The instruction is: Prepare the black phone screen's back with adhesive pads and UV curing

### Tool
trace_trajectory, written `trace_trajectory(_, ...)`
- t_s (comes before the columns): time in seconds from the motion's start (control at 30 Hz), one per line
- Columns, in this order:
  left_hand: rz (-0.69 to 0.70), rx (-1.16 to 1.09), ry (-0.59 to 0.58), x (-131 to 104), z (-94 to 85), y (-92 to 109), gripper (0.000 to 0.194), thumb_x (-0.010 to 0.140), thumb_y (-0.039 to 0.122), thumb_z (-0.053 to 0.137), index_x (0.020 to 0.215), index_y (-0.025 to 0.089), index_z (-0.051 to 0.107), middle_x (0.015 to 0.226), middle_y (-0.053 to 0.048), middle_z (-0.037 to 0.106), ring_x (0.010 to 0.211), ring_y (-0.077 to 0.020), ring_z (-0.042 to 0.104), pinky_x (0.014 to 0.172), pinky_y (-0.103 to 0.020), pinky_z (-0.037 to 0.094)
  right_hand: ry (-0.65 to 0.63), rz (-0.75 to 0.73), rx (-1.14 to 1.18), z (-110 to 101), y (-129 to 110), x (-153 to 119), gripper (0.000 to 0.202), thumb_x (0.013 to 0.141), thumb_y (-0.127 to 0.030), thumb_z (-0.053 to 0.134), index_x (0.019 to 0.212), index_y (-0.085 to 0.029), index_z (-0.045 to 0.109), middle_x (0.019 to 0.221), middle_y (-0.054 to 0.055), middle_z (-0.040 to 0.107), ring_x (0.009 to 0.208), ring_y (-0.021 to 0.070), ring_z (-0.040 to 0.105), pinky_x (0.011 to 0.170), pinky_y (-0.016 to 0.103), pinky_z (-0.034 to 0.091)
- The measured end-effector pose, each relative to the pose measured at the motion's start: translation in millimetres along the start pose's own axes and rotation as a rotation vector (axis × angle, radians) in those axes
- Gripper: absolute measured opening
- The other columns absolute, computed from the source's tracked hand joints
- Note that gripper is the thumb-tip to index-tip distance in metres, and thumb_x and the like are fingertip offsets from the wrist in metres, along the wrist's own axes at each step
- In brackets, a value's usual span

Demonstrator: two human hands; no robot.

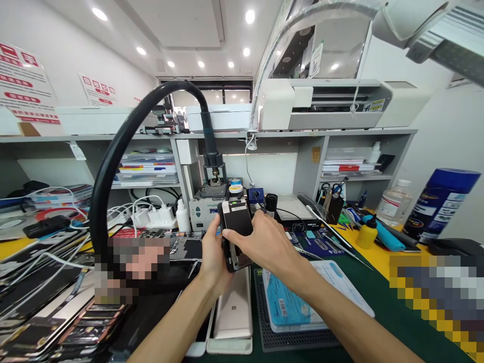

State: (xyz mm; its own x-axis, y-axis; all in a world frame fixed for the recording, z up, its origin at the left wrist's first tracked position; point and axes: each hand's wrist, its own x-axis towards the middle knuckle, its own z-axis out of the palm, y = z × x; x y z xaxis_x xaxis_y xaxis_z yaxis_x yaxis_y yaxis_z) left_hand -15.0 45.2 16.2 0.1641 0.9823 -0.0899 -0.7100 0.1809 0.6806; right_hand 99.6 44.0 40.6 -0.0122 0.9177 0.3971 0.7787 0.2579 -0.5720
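An opened black phone (pixel 236 222), its inner side facing up, is held tilted above the bench in the middle of the view. My left hand (pixel 214 249) is wrapped round its left edge and lower back. Over the phone's right side lies my right hand (pixel 262 237), its thumb on the phone's inner face and its other fingers bent at the right edge; whether they hold some small part is hidden. Beneath the hands a gold phone back cover (pixel 233 312) rests in a pale tray. A blue and white packet (pixel 298 302) lies to the right on a dark perforated mat (pixel 268 335).
Phone parts (pixel 56 302) crowd the left side. A thick black hose (pixel 100 201) arches at left. Behind stand a machine (pixel 200 217) and a white bottle (pixel 183 217). At right are a yellow bottle (pixel 366 233), a clear bottle (pixel 394 204) and a blue spray can (pixel 434 206).
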Motion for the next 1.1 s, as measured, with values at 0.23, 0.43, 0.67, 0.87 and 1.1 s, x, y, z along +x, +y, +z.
trace_trajectory(0.23,0.01,0.025,0.046,-1,-1.2,-3,0.047,0.087,0.051,0.055,0.114,0.016,0.071,0.094,-0.009,0.078,0.087,-0.0278,0.073,0.076,-0.036,0.059,-0.023,-0.018,0.063,-1,0,-2,0.045,0.075,-0.063,0.063,0.088,-0.02,0.059,0.09,0.01,0.067,0.085,0.0297,0.065,0.065,0.034,0.047)
trace_trajectory(0.43,0.006,0.023,0.062,-1,-0.6,-1,0.049,0.089,0.051,0.05,0.115,0.015,0.071,0.092,-0.01,0.078,0.086,-0.0286,0.074,0.077,-0.038,0.059,-0.024,0.034,0.16,-7,1,-1,0.045,0.072,-0.062,0.069,0.082,-0.021,0.056,0.086,0.007,0.067,0.084,0.0285,0.066,0.064,0.033,0.046)
trace_trajectory(0.67,-0.014,-0.005,0.03,1,1.1,6,0.054,0.09,0.054,0.048,0.112,0.011,0.071,0.092,-0.013,0.078,0.086,-0.0319,0.074,0.078,-0.043,0.059,-0.145,0.181,0.432,-29,22,14,0.057,0.07,-0.074,0.068,0.082,-0.02,0.053,0.082,0.006,0.067,0.052,0.0196,0.064,0.043,0.029,0.046)
trace_trajectory(0.87,-0.032,-0.01,-0.032,-2,0.8,9,0.057,0.088,0.057,0.048,0.112,0.009,0.07,0.09,-0.015,0.078,0.085,-0.0336,0.074,0.077,-0.047,0.059,-0.413,0.235,0.917,-39,34,20,0.05,0.079,-0.067,0.065,0.083,-0.018,0.057,0.081,0.008,0.067,0.066,0.0212,0.067,0.056,0.036,0.062)
trace_trajectory(1.1,-0.038,-0.017,-0.11,-5,-0.2,12,0.056,0.088,0.057,0.048,0.112,0.011,0.07,0.091,-0.015,0.077,0.082,-0.0318,0.074,0.075,-0.045,0.059,-0.626,0.201,1.3,-52,38,22,0.05,0.094,-0.063,0.043,0.095,-0.016,0.06,0.081,0.006,0.066,0.071,0.0189,0.068,0.062,0.032,0.062)
